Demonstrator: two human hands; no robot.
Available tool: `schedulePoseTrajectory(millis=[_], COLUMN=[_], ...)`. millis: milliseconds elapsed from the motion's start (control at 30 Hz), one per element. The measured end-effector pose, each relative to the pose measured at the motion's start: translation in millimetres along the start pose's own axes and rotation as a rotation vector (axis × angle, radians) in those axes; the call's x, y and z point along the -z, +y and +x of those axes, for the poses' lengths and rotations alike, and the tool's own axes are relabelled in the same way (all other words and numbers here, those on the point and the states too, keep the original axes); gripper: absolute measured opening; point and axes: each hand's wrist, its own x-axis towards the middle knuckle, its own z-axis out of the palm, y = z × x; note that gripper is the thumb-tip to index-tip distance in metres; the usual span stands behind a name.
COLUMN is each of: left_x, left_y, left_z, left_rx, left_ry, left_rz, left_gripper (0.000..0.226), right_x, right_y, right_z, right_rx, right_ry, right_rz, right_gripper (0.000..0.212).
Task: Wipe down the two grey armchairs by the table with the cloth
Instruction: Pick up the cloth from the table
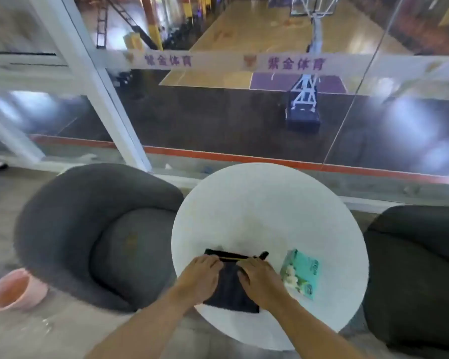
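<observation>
Both hands flat on the dark cloth [231, 288] at the round table's [270, 208] near edge. Left hand [201, 277] and right hand [261, 279] press with fingers extended close together, gripping nothing. Grey armchairs left [70, 229] and right [420, 275]

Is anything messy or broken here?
Nothing looks broken or spilled. Both hands, left hand and right hand, press flat on the dark cloth on the round white table. A green tissue pack lies beside it at a slant, which seems harmless.
</observation>
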Motion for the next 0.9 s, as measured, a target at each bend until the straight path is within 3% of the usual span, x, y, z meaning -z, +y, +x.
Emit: schedulePoseTrajectory(millis=[100,233,367,500,567,700,900], left_x=[-60,-98,-105,-92,-79,-56,-37], left_y=[-31,-57,-73,-56,-35,-18,-90], left_z=[-32,-48,-31,-32,-45,-98,-200], left_rx=[-0.122,-0.280,-0.450,-0.428,-0.375,-0.297,-0.129], left_ry=[0.017,0.103,0.143,0.250,0.377,0.531,0.637], left_rz=[-0.005,0.021,0.126,0.238,0.205,0.201,0.315], left_gripper=[0.039,0.046,0.049,0.024,0.023,0.031,0.036], right_x=[-72,-131,-143,-149,-150,-152,-176], right_y=[8,25,28,17,0,-55,-160], right_z=[6,11,8,-7,-17,-50,-53], right_rx=[0.146,0.282,0.302,0.222,0.127,-0.032,0.034], right_ry=[-0.050,0.112,0.123,0.048,0.092,0.272,0.218], right_rz=[-0.043,-0.139,-0.275,-0.327,-0.208,0.053,0.139], right_gripper=[0.041,0.044,0.074,0.089,0.083,0.040,0.023])
